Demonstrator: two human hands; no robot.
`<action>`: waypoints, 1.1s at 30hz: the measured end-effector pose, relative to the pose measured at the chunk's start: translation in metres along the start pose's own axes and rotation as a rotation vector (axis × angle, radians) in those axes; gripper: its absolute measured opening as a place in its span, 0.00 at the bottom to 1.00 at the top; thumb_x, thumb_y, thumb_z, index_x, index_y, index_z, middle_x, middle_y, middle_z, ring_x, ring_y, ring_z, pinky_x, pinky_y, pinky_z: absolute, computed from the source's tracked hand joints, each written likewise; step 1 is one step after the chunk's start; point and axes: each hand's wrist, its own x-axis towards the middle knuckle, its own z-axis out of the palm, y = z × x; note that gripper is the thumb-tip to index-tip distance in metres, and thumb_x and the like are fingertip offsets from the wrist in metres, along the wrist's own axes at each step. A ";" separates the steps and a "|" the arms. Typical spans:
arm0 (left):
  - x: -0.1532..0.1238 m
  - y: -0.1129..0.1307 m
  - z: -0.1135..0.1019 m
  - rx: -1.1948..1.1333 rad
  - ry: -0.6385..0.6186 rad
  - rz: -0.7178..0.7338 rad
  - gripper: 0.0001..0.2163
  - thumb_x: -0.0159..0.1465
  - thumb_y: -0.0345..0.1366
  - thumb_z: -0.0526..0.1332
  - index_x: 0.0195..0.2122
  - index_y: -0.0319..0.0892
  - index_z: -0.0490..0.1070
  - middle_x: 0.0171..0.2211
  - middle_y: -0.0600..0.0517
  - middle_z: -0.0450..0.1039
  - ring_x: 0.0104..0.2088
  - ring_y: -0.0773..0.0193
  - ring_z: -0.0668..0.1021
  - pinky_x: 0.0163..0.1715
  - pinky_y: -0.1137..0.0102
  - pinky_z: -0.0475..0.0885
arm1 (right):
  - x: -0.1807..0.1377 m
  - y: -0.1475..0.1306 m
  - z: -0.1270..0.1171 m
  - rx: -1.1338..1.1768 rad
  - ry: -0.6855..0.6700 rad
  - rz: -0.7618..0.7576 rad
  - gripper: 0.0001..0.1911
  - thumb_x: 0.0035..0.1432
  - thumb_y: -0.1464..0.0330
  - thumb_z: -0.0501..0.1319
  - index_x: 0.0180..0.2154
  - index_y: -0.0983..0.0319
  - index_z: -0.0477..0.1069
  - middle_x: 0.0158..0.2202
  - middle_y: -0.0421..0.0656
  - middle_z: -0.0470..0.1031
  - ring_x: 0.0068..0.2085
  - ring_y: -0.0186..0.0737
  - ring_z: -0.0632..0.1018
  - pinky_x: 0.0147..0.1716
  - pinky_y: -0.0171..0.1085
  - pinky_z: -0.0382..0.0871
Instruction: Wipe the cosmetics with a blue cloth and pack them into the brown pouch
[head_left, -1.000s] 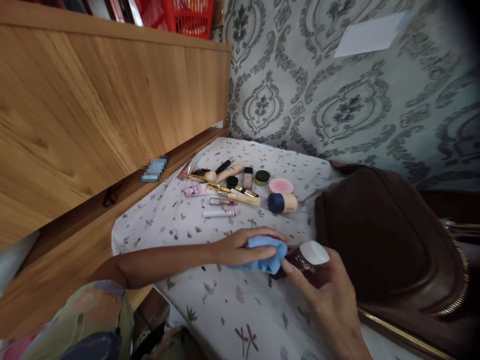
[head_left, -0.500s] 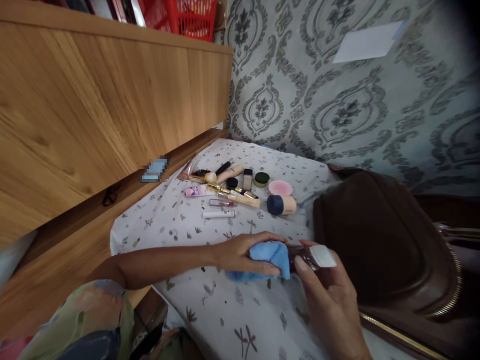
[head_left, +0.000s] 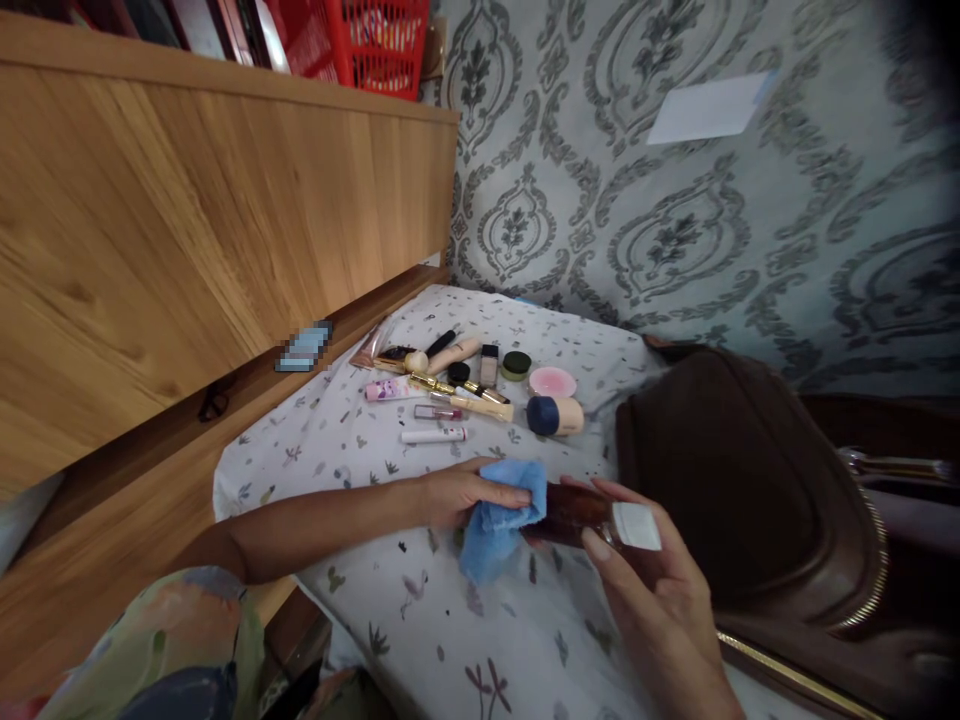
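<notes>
My left hand [head_left: 457, 493] is closed on a blue cloth [head_left: 495, 520], pressing it against the base end of a dark brown bottle [head_left: 574, 514]. My right hand [head_left: 652, 590] grips that bottle near its white cap [head_left: 637, 526], holding it sideways just above the flower-printed sheet [head_left: 337, 450]. Part of the cloth hangs down below my left fingers.
Beyond the hands lie several cosmetics: a white tube [head_left: 433, 435], a navy-capped beige bottle [head_left: 555, 415], a pink compact [head_left: 552, 381], a green jar [head_left: 516, 364]. A brown bag [head_left: 735, 500] sits at the right. A wooden cabinet [head_left: 187, 240] rises at the left, patterned wallpaper behind.
My left hand has slid the blue cloth leftward along the bottle, baring more of the brown body. The bottle has turned in my right hand, and the cloth now hangs looser.
</notes>
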 end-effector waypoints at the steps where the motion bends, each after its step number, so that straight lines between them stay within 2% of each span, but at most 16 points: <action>1: 0.000 0.000 0.000 -0.016 0.010 0.010 0.22 0.41 0.42 0.79 0.35 0.37 0.78 0.28 0.50 0.78 0.26 0.61 0.80 0.29 0.68 0.76 | 0.000 0.000 -0.001 -0.020 -0.006 -0.016 0.27 0.54 0.56 0.70 0.54 0.54 0.71 0.55 0.48 0.77 0.53 0.52 0.80 0.48 0.41 0.78; 5: 0.002 -0.002 0.000 -0.054 0.053 0.048 0.22 0.41 0.40 0.79 0.34 0.36 0.78 0.28 0.50 0.78 0.25 0.62 0.79 0.28 0.67 0.77 | -0.001 -0.004 -0.005 -0.117 -0.012 -0.114 0.23 0.58 0.55 0.66 0.53 0.53 0.75 0.54 0.46 0.78 0.53 0.49 0.80 0.51 0.40 0.76; 10: 0.004 -0.003 -0.002 -0.058 0.103 0.046 0.22 0.42 0.43 0.78 0.34 0.35 0.77 0.27 0.49 0.79 0.23 0.59 0.80 0.24 0.65 0.77 | 0.001 -0.013 -0.009 -0.223 0.013 -0.217 0.18 0.59 0.57 0.66 0.49 0.54 0.77 0.51 0.45 0.79 0.51 0.47 0.80 0.50 0.40 0.76; 18: 0.002 0.000 0.002 -0.053 0.169 0.084 0.14 0.54 0.40 0.72 0.37 0.36 0.78 0.29 0.47 0.80 0.24 0.61 0.80 0.22 0.69 0.77 | 0.003 -0.023 -0.003 -0.264 0.057 -0.358 0.12 0.58 0.59 0.67 0.43 0.56 0.78 0.40 0.45 0.78 0.41 0.43 0.79 0.39 0.39 0.77; 21: -0.002 0.004 0.007 -0.031 0.184 0.105 0.11 0.56 0.39 0.71 0.36 0.38 0.78 0.30 0.49 0.81 0.25 0.62 0.81 0.22 0.70 0.78 | 0.001 -0.028 -0.001 -0.282 0.059 -0.413 0.11 0.60 0.61 0.66 0.44 0.56 0.78 0.39 0.45 0.77 0.39 0.42 0.78 0.35 0.38 0.75; 24: -0.006 0.011 0.015 0.030 0.236 0.131 0.11 0.55 0.38 0.71 0.37 0.39 0.79 0.32 0.49 0.82 0.26 0.62 0.81 0.24 0.70 0.79 | -0.003 -0.038 -0.002 -0.328 0.070 -0.471 0.12 0.61 0.62 0.65 0.47 0.56 0.77 0.37 0.44 0.75 0.35 0.39 0.76 0.31 0.36 0.73; 28: -0.010 0.022 0.033 0.096 0.254 0.220 0.14 0.52 0.39 0.74 0.38 0.40 0.79 0.33 0.50 0.82 0.31 0.60 0.83 0.32 0.70 0.80 | -0.016 -0.060 -0.010 -0.434 0.060 -0.508 0.12 0.63 0.63 0.63 0.48 0.59 0.76 0.35 0.42 0.74 0.30 0.36 0.72 0.27 0.35 0.70; 33: -0.007 0.035 0.062 0.210 0.182 0.264 0.16 0.51 0.42 0.75 0.39 0.41 0.80 0.33 0.51 0.82 0.32 0.61 0.82 0.34 0.72 0.79 | -0.035 -0.088 -0.029 -0.481 0.103 -0.507 0.11 0.65 0.63 0.62 0.46 0.60 0.74 0.38 0.44 0.77 0.35 0.38 0.77 0.30 0.35 0.73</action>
